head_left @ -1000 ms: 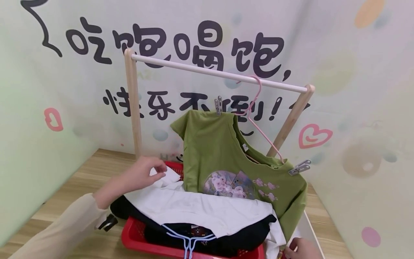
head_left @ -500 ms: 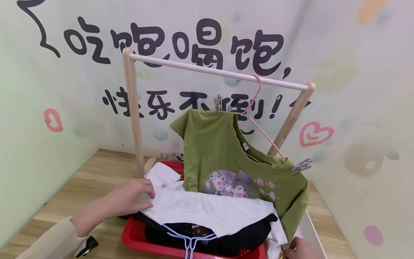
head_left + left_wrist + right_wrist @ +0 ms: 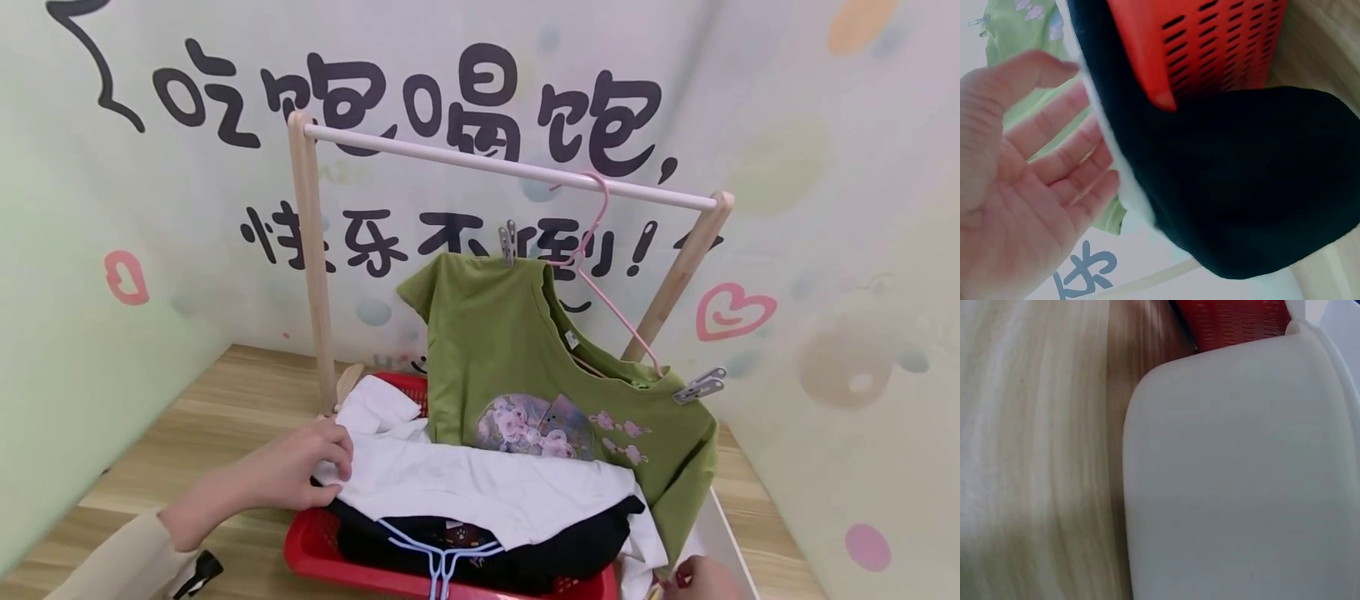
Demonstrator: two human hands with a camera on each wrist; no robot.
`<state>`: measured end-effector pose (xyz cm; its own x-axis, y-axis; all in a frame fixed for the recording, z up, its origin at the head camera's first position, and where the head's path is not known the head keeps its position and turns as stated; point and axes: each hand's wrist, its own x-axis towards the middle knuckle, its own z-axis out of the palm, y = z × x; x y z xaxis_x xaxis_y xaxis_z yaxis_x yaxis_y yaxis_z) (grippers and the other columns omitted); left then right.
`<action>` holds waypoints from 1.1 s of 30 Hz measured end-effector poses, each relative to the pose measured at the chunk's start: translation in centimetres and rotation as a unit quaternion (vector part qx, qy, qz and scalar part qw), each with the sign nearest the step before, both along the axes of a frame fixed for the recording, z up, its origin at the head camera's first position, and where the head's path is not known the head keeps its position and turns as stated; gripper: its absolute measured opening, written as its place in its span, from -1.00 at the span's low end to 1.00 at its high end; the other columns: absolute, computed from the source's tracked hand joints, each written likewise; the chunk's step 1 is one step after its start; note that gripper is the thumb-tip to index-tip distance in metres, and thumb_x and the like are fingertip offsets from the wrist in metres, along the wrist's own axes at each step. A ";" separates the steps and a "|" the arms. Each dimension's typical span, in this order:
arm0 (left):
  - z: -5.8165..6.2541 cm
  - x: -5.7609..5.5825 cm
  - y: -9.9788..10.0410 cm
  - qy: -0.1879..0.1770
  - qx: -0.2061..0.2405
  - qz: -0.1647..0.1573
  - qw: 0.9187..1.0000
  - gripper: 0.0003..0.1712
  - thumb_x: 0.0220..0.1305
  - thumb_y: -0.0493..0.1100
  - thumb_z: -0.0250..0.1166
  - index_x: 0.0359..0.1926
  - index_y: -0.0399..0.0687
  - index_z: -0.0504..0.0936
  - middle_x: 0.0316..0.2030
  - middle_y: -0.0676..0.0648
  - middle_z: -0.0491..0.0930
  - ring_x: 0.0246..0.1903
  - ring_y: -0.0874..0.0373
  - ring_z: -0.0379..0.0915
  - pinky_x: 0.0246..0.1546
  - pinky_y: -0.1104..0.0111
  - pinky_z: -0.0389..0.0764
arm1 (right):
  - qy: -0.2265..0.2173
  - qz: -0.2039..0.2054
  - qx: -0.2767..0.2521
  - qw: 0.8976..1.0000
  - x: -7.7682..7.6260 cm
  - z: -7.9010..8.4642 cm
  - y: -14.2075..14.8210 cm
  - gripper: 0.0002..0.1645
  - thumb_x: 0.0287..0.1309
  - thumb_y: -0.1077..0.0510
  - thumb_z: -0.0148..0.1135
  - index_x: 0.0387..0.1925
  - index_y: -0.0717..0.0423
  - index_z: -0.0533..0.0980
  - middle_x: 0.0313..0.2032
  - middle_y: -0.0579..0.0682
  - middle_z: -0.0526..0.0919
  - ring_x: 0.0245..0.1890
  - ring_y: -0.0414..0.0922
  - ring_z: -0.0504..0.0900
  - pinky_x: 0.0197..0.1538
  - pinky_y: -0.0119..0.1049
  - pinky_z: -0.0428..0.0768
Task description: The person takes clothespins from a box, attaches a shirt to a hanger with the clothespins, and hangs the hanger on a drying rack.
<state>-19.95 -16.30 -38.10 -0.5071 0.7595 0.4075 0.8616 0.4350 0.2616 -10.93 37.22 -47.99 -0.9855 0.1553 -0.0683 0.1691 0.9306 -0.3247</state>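
Note:
My left hand [image 3: 300, 468] touches the left edge of a white garment [image 3: 480, 479], which lies over a black garment [image 3: 577, 546]. In the left wrist view the hand's [image 3: 1035, 178] fingers are extended, their tips at the white edge, with the black cloth [image 3: 1241, 175] hanging beside it. A light blue hanger [image 3: 441, 557] shows at the black garment's neck, above a red basket [image 3: 318, 546]. At the lower right, my right hand [image 3: 707, 577] reaches into a white box [image 3: 731, 533]. Its fingers are partly cut off, so any hold there is hidden; the right wrist view shows only the box's outer wall [image 3: 1235, 475].
A wooden rack with a white rail [image 3: 450, 157] stands behind. From it a pink hanger [image 3: 592, 229] carries a green T-shirt [image 3: 495, 350], pinned by two grey clothespins [image 3: 507, 243]. White cloth [image 3: 378, 404] lies near the rack's left post, on the wooden table [image 3: 187, 442] side.
My left hand has come down and towards me from above the white cloth to the garment's left edge. The right hand stays at the box, shifting only slightly.

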 end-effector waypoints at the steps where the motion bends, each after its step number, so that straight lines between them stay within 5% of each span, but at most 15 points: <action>1: 0.0 0.0 0.0 -0.006 -0.004 -0.001 1.000 -0.78 -0.20 -0.32 0.44 -0.56 0.09 0.60 -0.41 0.18 0.42 -0.37 0.28 0.32 -0.34 0.37 0.47 | 0.000 0.001 -0.001 1.000 0.0 0.0 0.1 -0.80 -0.25 0.15 0.36 -0.62 0.12 0.49 -0.65 -0.10 0.49 -0.63 -0.18 0.39 -0.52 -0.30 0.37; 8: -0.2 -0.2 0.1 0.001 -0.015 -0.002 1.000 -0.71 -0.26 -0.37 0.42 -0.57 0.09 0.53 -0.41 0.19 0.35 -0.35 0.29 0.27 -0.38 0.43 0.43 | 0.021 -0.010 -0.009 1.000 0.2 0.8 0.8 -0.78 -0.20 0.15 0.33 -0.53 0.20 0.48 -0.62 -0.09 0.54 -0.59 -0.19 0.47 -0.50 -0.32 0.41; 15: -0.6 -0.6 0.2 0.036 0.013 -0.029 0.999 -0.66 -0.31 -0.40 0.35 -0.56 0.11 0.45 -0.46 0.19 0.35 -0.39 0.32 0.25 -0.42 0.51 0.36 | 0.022 -0.042 -0.024 0.999 0.9 3.7 0.5 -0.69 -0.14 0.11 0.34 -0.41 0.28 0.51 -0.57 -0.05 0.62 -0.56 -0.18 0.56 -0.47 -0.33 0.43; 20: -0.1 -0.8 0.0 -0.004 0.029 -0.031 0.999 -0.69 -0.23 -0.43 0.29 -0.52 0.08 0.47 -0.50 0.22 0.41 -0.44 0.36 0.27 -0.42 0.51 0.38 | 0.038 -0.063 -0.059 0.996 1.3 5.7 -1.0 -0.61 -0.09 0.11 0.36 -0.30 0.35 0.51 -0.55 -0.06 0.64 -0.56 -0.24 0.57 -0.47 -0.39 0.45; 24: 0.4 -1.0 -0.3 -0.038 0.049 -0.029 0.998 -0.73 -0.12 -0.45 0.31 -0.46 0.02 0.56 -0.48 0.18 0.50 -0.47 0.37 0.34 -0.46 0.48 0.46 | 0.085 -0.065 -0.099 0.989 1.7 6.9 -2.4 -0.64 -0.07 0.19 0.36 -0.28 0.36 0.47 -0.54 -0.01 0.66 -0.58 -0.33 0.58 -0.47 -0.48 0.51; 33: 0.6 -1.7 -0.1 0.004 0.103 -0.031 0.994 -0.73 -0.11 -0.48 0.37 -0.37 -0.10 0.64 -0.44 0.06 0.61 -0.46 0.31 0.48 -0.38 0.55 0.56 | 0.241 -0.016 -0.111 0.964 2.5 9.2 -6.4 -0.73 -0.20 0.35 0.40 -0.39 0.28 0.49 -0.61 -0.03 0.64 -0.63 -0.51 0.49 -0.54 -0.65 0.47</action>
<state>-21.62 -16.43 -37.48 -0.4578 0.6892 0.5616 0.8876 0.3189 0.3323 -8.42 30.87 -38.83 -0.9063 0.2206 0.3604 -0.0233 0.8256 -0.5638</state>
